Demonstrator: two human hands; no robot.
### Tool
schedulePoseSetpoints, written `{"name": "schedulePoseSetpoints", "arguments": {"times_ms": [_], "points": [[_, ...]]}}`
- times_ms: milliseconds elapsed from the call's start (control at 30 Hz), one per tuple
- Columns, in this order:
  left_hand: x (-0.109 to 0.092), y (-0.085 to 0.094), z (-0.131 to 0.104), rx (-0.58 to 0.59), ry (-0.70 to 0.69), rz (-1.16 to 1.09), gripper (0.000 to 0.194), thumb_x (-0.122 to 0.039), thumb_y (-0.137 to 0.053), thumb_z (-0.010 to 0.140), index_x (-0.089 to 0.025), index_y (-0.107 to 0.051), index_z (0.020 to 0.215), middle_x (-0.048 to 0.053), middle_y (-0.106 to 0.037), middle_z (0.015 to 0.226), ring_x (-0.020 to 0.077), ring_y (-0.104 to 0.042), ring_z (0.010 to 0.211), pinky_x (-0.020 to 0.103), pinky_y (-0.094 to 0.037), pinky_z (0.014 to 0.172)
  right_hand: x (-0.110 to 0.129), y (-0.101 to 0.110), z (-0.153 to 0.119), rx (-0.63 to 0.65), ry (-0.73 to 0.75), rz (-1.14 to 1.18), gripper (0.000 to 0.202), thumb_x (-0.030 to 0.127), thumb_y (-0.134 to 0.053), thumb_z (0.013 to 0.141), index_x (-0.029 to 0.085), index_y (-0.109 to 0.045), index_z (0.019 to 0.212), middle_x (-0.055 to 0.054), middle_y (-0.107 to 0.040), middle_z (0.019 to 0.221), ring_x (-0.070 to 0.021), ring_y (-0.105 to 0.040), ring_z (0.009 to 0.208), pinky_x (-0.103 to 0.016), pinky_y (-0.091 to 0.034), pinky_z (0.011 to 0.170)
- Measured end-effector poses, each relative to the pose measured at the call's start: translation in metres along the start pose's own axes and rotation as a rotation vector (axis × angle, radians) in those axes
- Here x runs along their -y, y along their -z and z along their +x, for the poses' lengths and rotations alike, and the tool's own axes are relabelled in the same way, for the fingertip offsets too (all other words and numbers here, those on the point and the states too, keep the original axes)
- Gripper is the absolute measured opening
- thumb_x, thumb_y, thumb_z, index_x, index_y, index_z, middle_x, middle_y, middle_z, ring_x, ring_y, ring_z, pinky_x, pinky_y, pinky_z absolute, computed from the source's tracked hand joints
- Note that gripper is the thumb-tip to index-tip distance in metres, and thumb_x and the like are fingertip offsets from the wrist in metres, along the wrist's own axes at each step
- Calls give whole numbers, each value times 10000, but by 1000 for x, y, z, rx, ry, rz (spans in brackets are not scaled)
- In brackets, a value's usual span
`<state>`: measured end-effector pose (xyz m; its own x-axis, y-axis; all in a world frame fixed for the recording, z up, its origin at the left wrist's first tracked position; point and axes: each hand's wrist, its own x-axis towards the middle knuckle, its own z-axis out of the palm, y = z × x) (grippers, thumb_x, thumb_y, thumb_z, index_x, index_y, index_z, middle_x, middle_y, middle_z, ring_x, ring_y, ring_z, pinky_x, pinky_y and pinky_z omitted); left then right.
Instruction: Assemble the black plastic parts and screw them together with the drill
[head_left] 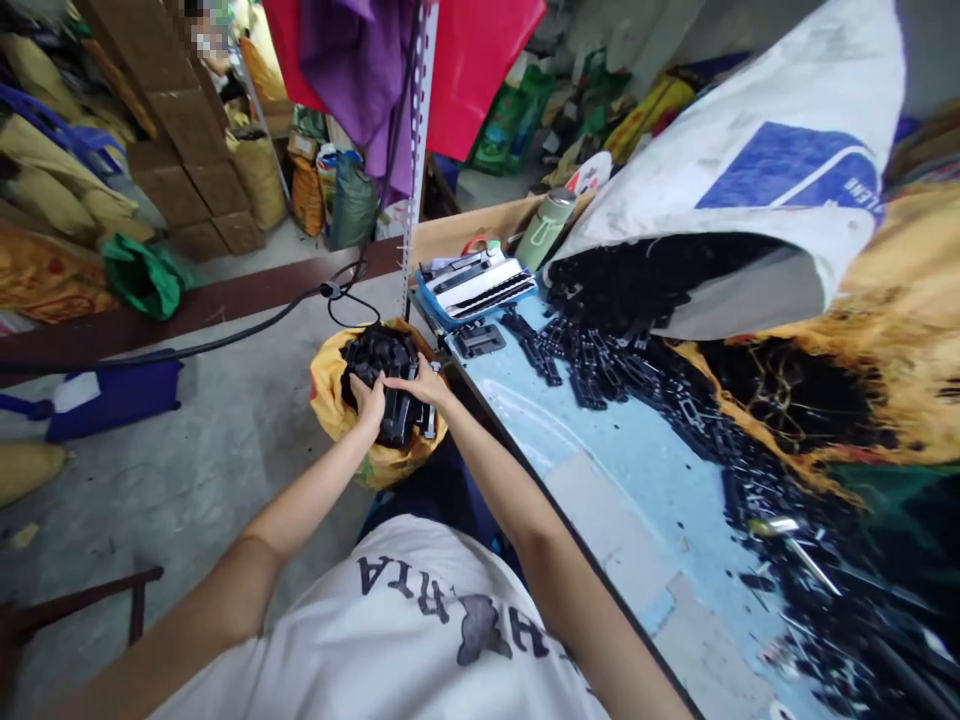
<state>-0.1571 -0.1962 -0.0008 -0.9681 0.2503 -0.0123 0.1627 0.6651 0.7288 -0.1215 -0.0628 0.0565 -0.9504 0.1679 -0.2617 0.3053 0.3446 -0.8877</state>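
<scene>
Both hands are down at the mouth of a yellow woven sack [334,367], which stands on the floor beside the table and is filled with black plastic parts [401,415]. My left hand [367,402] curls against the parts on the left side. From the right, my right hand [421,383] reaches over them, its thumb stretched toward the left hand. Black pieces are gripped between the two hands. Some fingertips are hidden among the parts, so I cannot make out each piece's shape.
On the blue-topped table [517,385] lie heaped black strips [600,360], spilling from a white sack [795,130]. A blue tray [450,315] and a green tumbler [546,228] stand at its far end. A black cable [285,305] hangs across the left. Cardboard boxes [176,130] are stacked behind.
</scene>
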Motion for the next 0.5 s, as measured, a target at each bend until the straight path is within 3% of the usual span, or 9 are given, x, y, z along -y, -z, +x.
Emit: {"name": "schedulePoseSetpoints", "arguments": {"times_ms": [100, 200, 267, 400, 500], "points": [[20, -8, 1, -68, 244, -8, 673, -354, -264, 928, -35, 36, 1439, 207, -155, 1502, 241, -142, 1398, 419, -231, 1124, -10, -27, 15, -141, -84, -15, 1162, 578, -736, 546, 115, -153, 1438, -170, -409, 1381, -252, -414, 1261, -340, -331, 1036], [26, -5, -3, -67, 295, 40, 707, -437, -274, 915, -61, -5, 1451, 144, -121, 1522, 217, -117, 1404, 355, -227, 1129, -14, -41, 23, -221, -155, -98, 1224, 651, -707, 511, 147, -112, 1454, -169, -386, 1396, -270, -417, 1260, -359, -347, 1018], [28, 4, -4, -36, 301, 121, 751, -509, -235, 908, -45, 1, 1450, 161, -143, 1514, 245, -203, 1385, 363, -277, 1101, -11, -45, 28, -254, -205, -161, 1241, 694, -680, 498, 163, -101, 1458, -179, -373, 1400, -294, -419, 1255, -385, -352, 1008], [33, 30, -8, 168, 271, 367, 788, -589, -120, 891, -53, 20, 1453, 229, -456, 1344, 335, -513, 1176, 478, -392, 965, -1, -49, 32, -258, -279, -226, 1252, 732, -649, 493, 170, -86, 1459, -203, -377, 1381, -328, -449, 1223, -415, -376, 972], [42, 50, -15, 321, 116, 568, 809, -607, -110, 885, -37, -8, 1449, 228, -620, 1131, 354, -580, 1072, 495, -405, 903, 2, -53, 30, -272, -284, -244, 1234, 746, -631, 501, 189, -84, 1458, -194, -394, 1365, -337, -474, 1194, -427, -393, 951]]}}
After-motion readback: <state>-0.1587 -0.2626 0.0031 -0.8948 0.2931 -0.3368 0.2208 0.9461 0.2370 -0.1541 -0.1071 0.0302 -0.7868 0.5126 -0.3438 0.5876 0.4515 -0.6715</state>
